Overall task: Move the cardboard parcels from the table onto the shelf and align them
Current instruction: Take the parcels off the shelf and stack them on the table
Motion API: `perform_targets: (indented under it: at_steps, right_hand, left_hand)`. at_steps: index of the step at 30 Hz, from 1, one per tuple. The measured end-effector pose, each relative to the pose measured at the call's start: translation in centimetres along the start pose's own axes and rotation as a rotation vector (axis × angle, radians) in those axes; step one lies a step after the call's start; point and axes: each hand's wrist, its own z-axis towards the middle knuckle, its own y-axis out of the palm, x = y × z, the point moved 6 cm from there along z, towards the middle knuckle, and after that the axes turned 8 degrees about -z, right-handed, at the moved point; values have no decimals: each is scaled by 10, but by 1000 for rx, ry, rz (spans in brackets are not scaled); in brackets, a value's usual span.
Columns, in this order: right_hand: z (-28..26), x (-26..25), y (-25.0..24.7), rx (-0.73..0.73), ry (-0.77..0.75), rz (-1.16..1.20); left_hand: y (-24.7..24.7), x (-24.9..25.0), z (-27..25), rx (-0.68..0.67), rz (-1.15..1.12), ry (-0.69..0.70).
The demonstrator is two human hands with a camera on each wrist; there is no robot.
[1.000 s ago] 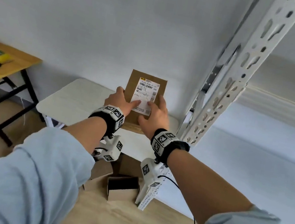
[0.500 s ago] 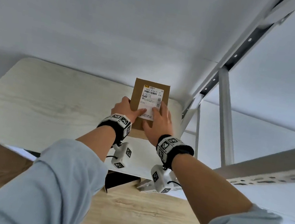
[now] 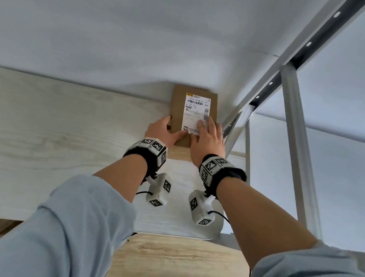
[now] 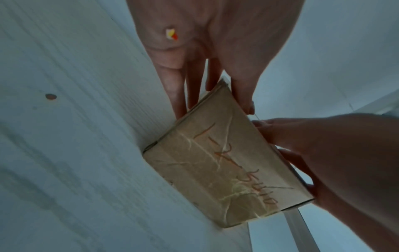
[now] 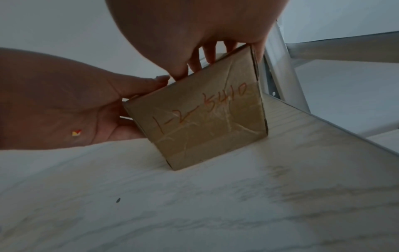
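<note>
Head view takes in the pale wood-grain shelf across the lower left, with the grey metal upright at its right end. Compared with half a second ago the view sits closer in, and the parcel lies farther back on the board, its far end now at the wall, right beside the upright. It lies flat on the shelf, label up; the right wrist view shows "1-2-5410" written in orange on its near end.

Left hand holds the parcel's left edge, fingers down that side and thumb across the top by the label. Right hand holds the right side, fingers lying over the label's corner and the right edge. Both hands grip it as they did before, only farther onto the shelf.
</note>
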Motion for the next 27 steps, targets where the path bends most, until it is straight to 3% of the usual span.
perform_targets:
  at_steps: [8, 13, 17, 22, 27]
  right_hand:
    - [-38, -3, -22, -45, 44, 44]
    - [-79, -19, -58, -50, -57, 33]
    - [-122, -37, -99, 28, -164, 12]
    - [-200, -48, -143, 123, -295, -14]
    - [-294, -31, -186, 246, -357, 148]
  left_hand:
    - [-23, 20, -39, -43, 266, -16]
    - [-52, 37, -86, -84, 536, 51]
    - [-84, 69, -137, -4, 716, 141]
    - [-116, 99, -221, 142, 689, 116]
    - [-116, 133, -324, 270, 426, 221]
